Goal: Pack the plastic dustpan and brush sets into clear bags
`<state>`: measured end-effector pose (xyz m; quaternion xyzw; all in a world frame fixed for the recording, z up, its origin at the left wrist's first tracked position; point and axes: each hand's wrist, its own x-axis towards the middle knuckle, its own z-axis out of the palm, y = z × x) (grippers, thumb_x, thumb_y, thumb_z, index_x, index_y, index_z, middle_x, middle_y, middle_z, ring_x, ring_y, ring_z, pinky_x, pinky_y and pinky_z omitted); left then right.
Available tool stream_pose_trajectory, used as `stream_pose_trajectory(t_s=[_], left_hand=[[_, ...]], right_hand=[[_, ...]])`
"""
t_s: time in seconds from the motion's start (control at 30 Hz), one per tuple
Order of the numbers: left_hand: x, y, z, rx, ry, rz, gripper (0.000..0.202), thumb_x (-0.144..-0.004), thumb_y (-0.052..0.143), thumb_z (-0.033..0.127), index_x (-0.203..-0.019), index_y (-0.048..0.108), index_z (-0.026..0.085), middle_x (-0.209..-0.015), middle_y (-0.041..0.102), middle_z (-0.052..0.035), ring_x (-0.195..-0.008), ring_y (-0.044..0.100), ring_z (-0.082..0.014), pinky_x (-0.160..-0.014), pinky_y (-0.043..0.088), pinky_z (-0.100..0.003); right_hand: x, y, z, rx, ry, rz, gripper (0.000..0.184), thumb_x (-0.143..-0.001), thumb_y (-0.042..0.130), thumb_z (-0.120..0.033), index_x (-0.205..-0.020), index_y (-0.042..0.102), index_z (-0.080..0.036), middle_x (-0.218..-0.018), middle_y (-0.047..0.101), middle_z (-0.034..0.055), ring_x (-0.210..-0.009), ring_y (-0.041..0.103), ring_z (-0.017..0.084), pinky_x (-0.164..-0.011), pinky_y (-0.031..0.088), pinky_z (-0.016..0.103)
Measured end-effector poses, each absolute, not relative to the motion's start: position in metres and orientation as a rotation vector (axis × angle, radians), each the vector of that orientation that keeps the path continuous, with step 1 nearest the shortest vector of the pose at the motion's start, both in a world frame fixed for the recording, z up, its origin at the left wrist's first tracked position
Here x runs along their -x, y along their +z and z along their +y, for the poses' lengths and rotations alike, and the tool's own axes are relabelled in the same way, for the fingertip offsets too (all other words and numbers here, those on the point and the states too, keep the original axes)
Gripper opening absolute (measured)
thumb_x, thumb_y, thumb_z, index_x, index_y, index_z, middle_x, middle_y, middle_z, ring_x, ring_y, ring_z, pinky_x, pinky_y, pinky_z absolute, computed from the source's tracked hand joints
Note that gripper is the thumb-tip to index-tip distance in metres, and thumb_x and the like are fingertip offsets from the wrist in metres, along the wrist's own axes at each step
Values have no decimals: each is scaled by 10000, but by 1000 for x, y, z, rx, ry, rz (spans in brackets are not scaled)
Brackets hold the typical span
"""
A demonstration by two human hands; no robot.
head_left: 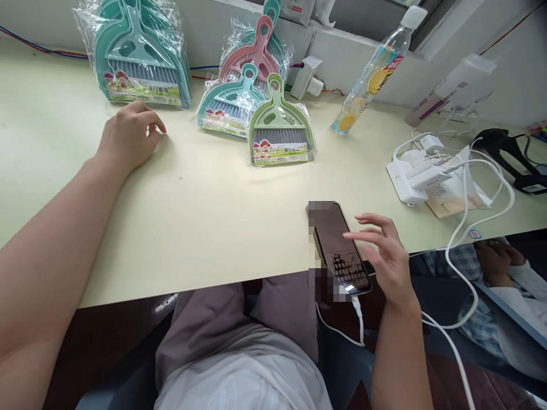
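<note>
My left hand (130, 135) rests on the table with its fingers loosely bent, holding nothing. Just beyond it stands a stack of teal dustpan and brush sets (141, 62) in clear wrap. My right hand (387, 250) hovers beside a smartphone (342, 245), fingers spread, one fingertip over the screen. The phone sits at the table's front edge, with a white charging cable (357, 307) plugged into its lower end. To the left of the bottle, a green dustpan set (280, 122) stands before a light blue set (233, 105) and a pink set (256, 51).
A clear bottle (371, 80) with a white cap stands at the back of the table (192, 228). Chargers on a white power strip (404, 182) and looped cables lie on the right. Another person's hands (498, 259) are visible at the right edge.
</note>
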<state>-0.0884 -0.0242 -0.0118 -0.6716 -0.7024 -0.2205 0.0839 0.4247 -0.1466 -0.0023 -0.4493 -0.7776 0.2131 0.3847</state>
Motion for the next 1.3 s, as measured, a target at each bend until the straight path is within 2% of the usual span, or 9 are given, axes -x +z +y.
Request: stream_pose_trajectory(t_s=[0.13,0.27,0.5,0.63,0.77,0.87,1.1,1.3], left_hand=[[87,-11,-25,1995,-652,-2111,342,-896,397,308,-1010,703,203,-1181,604,-57,-972,575,-183,-932,477,-354],[85,-9,-26,1992,-635,-2126,348,-899,391,310,-1018,697,194,-1194,591,-57,-1014,569,-191,-954,466,-361],[87,-12,-25,1986,-615,-2115,351,-909,383,327,-1015,693,199,-1189,585,-57,-1013,573,-194,-945,471,-356],[87,-12,-26,1994,-590,-2092,358,-919,364,299,-1065,670,185,-1220,556,-56,-1036,580,-187,-969,461,-357],[86,-10,-27,2008,-592,-2087,338,-916,418,347,-1108,639,178,-1198,546,-59,-1035,586,-187,-968,466,-363],[86,-9,-27,2021,-608,-2087,342,-913,458,394,-1094,636,164,-1208,533,-65,-1052,584,-193,-980,462,-379],[91,-13,-24,2034,-648,-2075,320,-906,495,402,-1033,649,152,-1266,520,-62,-1100,579,-205,-1007,456,-395],[93,-14,-24,2026,-649,-2049,320,-912,485,402,-1018,646,147,-1272,517,-54,-1079,592,-192,-1002,464,-386]], right_hand=[[-432,-6,-171,1112,618,-2020,315,-941,494,-351,-830,788,-334,-1264,561,29,-1242,486,292,-1050,379,479],[-435,-11,-178,1173,604,-2038,317,-945,506,-339,-818,795,-343,-1259,571,16,-1258,470,281,-1112,317,486],[-443,-22,-176,1228,499,-1860,355,-959,481,-347,-796,796,-330,-1242,588,21,-1270,478,284,-1123,313,520],[-441,-22,-174,1180,483,-1805,379,-962,466,-384,-790,794,-305,-1229,598,35,-1238,516,288,-1117,337,531],[-435,-17,-172,1202,456,-1810,375,-965,469,-376,-788,788,-295,-1224,609,38,-1234,526,287,-1115,346,532],[-432,-13,-169,1270,435,-1833,356,-975,458,-376,-850,782,-298,-1247,608,34,-1254,512,285,-1118,341,533],[-427,-10,-138,1464,365,-1945,363,-995,393,-464,-1158,686,-325,-1381,537,38,-1345,407,280,-1149,279,549],[-422,-10,-111,1463,373,-1995,410,-995,350,-520,-1188,665,-343,-1425,505,32,-1379,367,276,-1160,265,553]])
